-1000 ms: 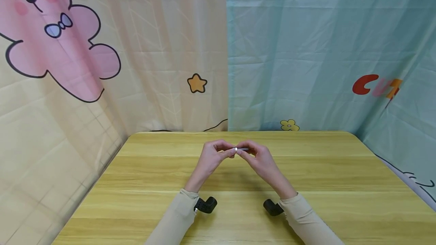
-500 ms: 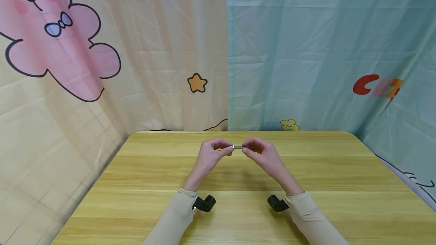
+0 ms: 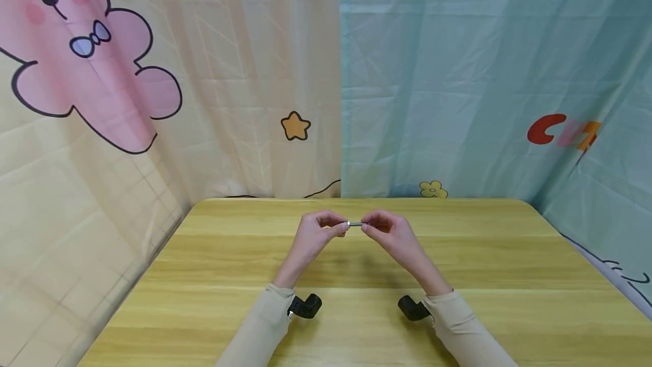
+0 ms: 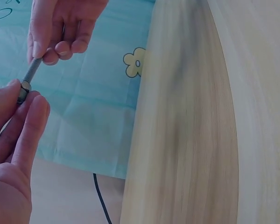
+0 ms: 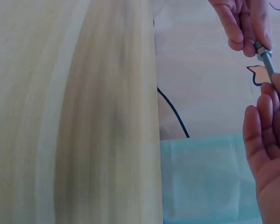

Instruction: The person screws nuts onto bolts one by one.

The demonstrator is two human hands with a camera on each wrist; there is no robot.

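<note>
A slim metal bolt (image 3: 355, 224) with a threaded shank is held level between both hands, above the far half of the table. My left hand (image 3: 314, 235) pinches its left end between thumb and fingertips, right at a hex nut (image 4: 25, 87). My right hand (image 3: 396, 238) pinches the shank from the other side. Between the two sets of fingertips a short stretch of bare shank shows. In the right wrist view the nut sits against the left fingertips, and the right fingers partly hide the far end of the bolt.
Under the hands spreads a light wooden table (image 3: 244, 265). Printed curtains (image 3: 397, 101) hang along its back and sides. A black cable (image 5: 173, 112) runs past the table edge. Each wrist wears a black camera mount, such as the left mount (image 3: 307, 306).
Over the last second my right hand has shifted to the right, away from the left fingertips, exposing more of the shank. My left hand has moved slightly left, still pinching the nut end.
</note>
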